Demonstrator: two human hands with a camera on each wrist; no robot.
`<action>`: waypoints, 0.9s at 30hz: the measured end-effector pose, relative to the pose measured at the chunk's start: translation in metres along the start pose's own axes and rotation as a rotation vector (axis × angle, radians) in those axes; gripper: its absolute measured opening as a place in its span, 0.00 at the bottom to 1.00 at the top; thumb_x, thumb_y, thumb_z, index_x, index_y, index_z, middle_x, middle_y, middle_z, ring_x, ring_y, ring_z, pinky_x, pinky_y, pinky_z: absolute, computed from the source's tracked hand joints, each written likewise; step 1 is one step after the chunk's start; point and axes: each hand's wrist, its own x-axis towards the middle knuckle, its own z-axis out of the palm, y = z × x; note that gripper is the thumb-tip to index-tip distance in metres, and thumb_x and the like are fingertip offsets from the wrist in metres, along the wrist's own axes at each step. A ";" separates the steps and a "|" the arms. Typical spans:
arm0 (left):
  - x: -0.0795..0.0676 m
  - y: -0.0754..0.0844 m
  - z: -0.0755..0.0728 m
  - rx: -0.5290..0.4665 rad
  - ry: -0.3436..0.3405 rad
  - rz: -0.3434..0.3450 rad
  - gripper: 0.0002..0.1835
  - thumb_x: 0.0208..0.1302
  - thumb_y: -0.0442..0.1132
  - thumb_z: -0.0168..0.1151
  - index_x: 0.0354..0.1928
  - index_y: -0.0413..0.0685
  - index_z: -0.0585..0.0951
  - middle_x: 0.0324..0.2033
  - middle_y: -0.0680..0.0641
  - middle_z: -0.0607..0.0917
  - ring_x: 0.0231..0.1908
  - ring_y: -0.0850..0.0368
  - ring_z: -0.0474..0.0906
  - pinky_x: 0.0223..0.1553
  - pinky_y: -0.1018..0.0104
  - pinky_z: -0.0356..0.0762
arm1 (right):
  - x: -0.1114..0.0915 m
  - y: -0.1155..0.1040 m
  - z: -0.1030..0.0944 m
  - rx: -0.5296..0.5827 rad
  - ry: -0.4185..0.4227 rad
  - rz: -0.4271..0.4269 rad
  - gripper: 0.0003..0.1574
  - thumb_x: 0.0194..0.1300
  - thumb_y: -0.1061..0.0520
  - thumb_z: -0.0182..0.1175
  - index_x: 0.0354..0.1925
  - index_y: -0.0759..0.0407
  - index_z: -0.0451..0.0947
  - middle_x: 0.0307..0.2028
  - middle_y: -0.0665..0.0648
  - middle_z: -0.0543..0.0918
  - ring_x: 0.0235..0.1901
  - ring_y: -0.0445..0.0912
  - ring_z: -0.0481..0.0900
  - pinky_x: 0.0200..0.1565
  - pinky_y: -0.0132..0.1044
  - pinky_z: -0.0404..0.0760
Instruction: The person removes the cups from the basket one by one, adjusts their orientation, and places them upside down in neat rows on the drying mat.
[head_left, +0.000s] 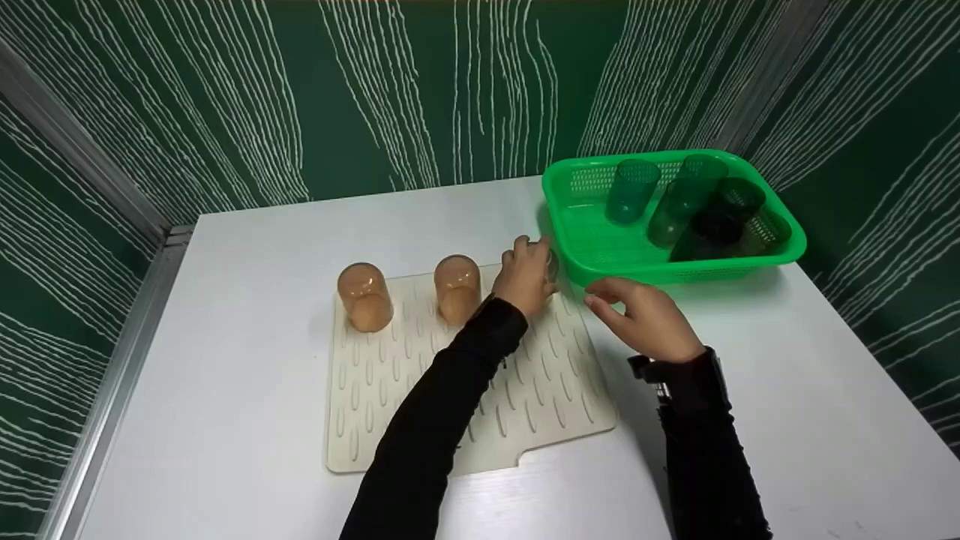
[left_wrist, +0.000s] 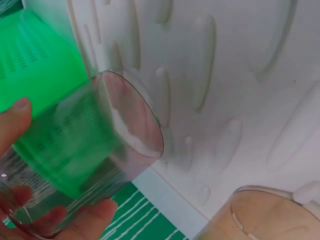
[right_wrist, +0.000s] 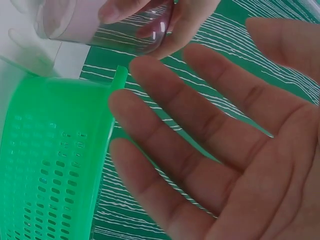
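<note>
A clear drinking glass (left_wrist: 75,145) is in my left hand (head_left: 525,277), gripped round its base end with thumb and fingers. Its mouth points down at the pale ridged drying mat (head_left: 382,375), close over the back right corner. From the head view the hand hides most of this glass. Two amber glasses (head_left: 364,292) stand upside down along the mat's back edge, the nearer one (head_left: 457,285) left of my left hand. My right hand (head_left: 646,319) hovers in front of the green basket (head_left: 622,273), empty, its fingers relaxed and slightly bent.
Inside the basket, at the back right of the white table (head_left: 247,360), are several glasses, among them a teal one (head_left: 632,195) and darker ones (head_left: 739,199). Green walls with white lines (head_left: 495,90) enclose the table's back and sides.
</note>
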 end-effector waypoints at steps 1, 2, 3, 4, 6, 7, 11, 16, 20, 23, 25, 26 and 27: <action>0.001 0.000 0.001 -0.005 0.000 -0.008 0.41 0.62 0.47 0.68 0.74 0.53 0.60 0.69 0.39 0.63 0.64 0.38 0.67 0.60 0.55 0.74 | 0.000 0.000 0.000 0.000 -0.002 0.001 0.25 0.74 0.44 0.51 0.56 0.58 0.79 0.52 0.60 0.84 0.53 0.56 0.81 0.51 0.55 0.78; 0.002 -0.001 0.001 -0.012 0.005 -0.013 0.42 0.62 0.47 0.68 0.74 0.53 0.59 0.68 0.39 0.64 0.64 0.39 0.67 0.61 0.54 0.73 | 0.000 0.000 0.000 0.001 -0.004 0.001 0.25 0.74 0.43 0.51 0.56 0.58 0.79 0.52 0.60 0.84 0.53 0.56 0.81 0.51 0.55 0.78; 0.003 -0.001 0.002 -0.018 0.012 -0.016 0.42 0.61 0.46 0.69 0.74 0.53 0.59 0.68 0.39 0.65 0.64 0.39 0.68 0.61 0.54 0.73 | 0.001 -0.001 0.000 0.000 -0.004 -0.001 0.25 0.74 0.43 0.51 0.56 0.58 0.79 0.52 0.61 0.84 0.53 0.56 0.81 0.51 0.55 0.78; 0.003 -0.001 0.002 -0.023 0.019 -0.019 0.42 0.61 0.46 0.69 0.74 0.53 0.60 0.68 0.39 0.65 0.63 0.39 0.68 0.61 0.54 0.73 | 0.001 -0.001 0.000 -0.001 -0.003 -0.003 0.25 0.74 0.43 0.51 0.56 0.58 0.79 0.52 0.61 0.84 0.53 0.57 0.81 0.51 0.55 0.78; 0.004 -0.001 0.003 -0.023 0.023 -0.019 0.42 0.61 0.46 0.69 0.74 0.53 0.60 0.68 0.39 0.65 0.63 0.39 0.69 0.61 0.54 0.73 | 0.002 0.000 0.001 -0.001 -0.001 -0.005 0.24 0.74 0.44 0.52 0.56 0.58 0.79 0.52 0.61 0.84 0.53 0.57 0.81 0.51 0.55 0.78; 0.004 0.000 0.003 -0.020 0.023 -0.020 0.42 0.61 0.46 0.69 0.74 0.53 0.60 0.68 0.39 0.65 0.64 0.39 0.69 0.61 0.54 0.73 | 0.002 0.000 0.001 -0.001 0.000 -0.006 0.24 0.74 0.44 0.52 0.56 0.59 0.79 0.52 0.61 0.84 0.52 0.57 0.81 0.51 0.55 0.78; 0.003 0.001 0.003 0.008 0.011 -0.024 0.42 0.62 0.47 0.68 0.74 0.53 0.59 0.72 0.39 0.61 0.63 0.39 0.70 0.58 0.55 0.76 | 0.003 0.002 0.003 0.000 0.002 -0.001 0.23 0.73 0.46 0.54 0.55 0.59 0.80 0.51 0.61 0.85 0.52 0.56 0.82 0.51 0.54 0.79; 0.001 0.003 0.004 0.032 0.008 -0.023 0.43 0.63 0.47 0.67 0.76 0.53 0.56 0.75 0.40 0.56 0.63 0.40 0.71 0.52 0.56 0.80 | 0.004 0.002 0.002 0.005 0.001 -0.006 0.22 0.72 0.46 0.55 0.53 0.59 0.81 0.49 0.60 0.86 0.52 0.55 0.82 0.51 0.54 0.79; 0.000 0.002 0.005 0.005 0.019 -0.027 0.45 0.63 0.46 0.67 0.77 0.54 0.54 0.76 0.40 0.51 0.63 0.39 0.71 0.49 0.55 0.81 | 0.004 0.002 0.002 0.009 -0.007 -0.011 0.23 0.73 0.45 0.55 0.53 0.59 0.81 0.49 0.60 0.86 0.53 0.55 0.81 0.51 0.54 0.79; -0.001 0.002 0.006 -0.009 0.029 -0.026 0.47 0.62 0.46 0.68 0.77 0.55 0.52 0.77 0.39 0.47 0.65 0.39 0.68 0.51 0.55 0.81 | 0.004 0.002 0.002 0.011 -0.012 -0.010 0.22 0.73 0.46 0.55 0.53 0.59 0.81 0.50 0.60 0.85 0.53 0.55 0.82 0.52 0.54 0.79; -0.002 0.002 0.006 0.004 0.048 -0.018 0.47 0.62 0.46 0.68 0.77 0.55 0.52 0.77 0.39 0.47 0.67 0.38 0.66 0.53 0.55 0.80 | 0.004 0.002 0.002 0.010 -0.011 -0.011 0.22 0.72 0.46 0.55 0.53 0.59 0.81 0.50 0.60 0.85 0.53 0.55 0.82 0.51 0.54 0.79; -0.003 0.002 0.005 0.017 0.060 -0.005 0.47 0.62 0.47 0.68 0.77 0.54 0.52 0.76 0.38 0.48 0.67 0.38 0.66 0.54 0.55 0.79 | 0.004 0.002 0.003 0.006 -0.009 -0.011 0.22 0.73 0.46 0.55 0.53 0.59 0.81 0.50 0.60 0.85 0.53 0.55 0.82 0.51 0.54 0.79; -0.005 0.002 0.004 0.035 0.070 0.008 0.47 0.62 0.48 0.68 0.77 0.53 0.53 0.76 0.38 0.49 0.67 0.38 0.65 0.56 0.55 0.78 | 0.004 0.002 0.003 0.003 -0.008 -0.012 0.22 0.73 0.46 0.55 0.53 0.59 0.81 0.50 0.60 0.85 0.52 0.55 0.82 0.51 0.54 0.79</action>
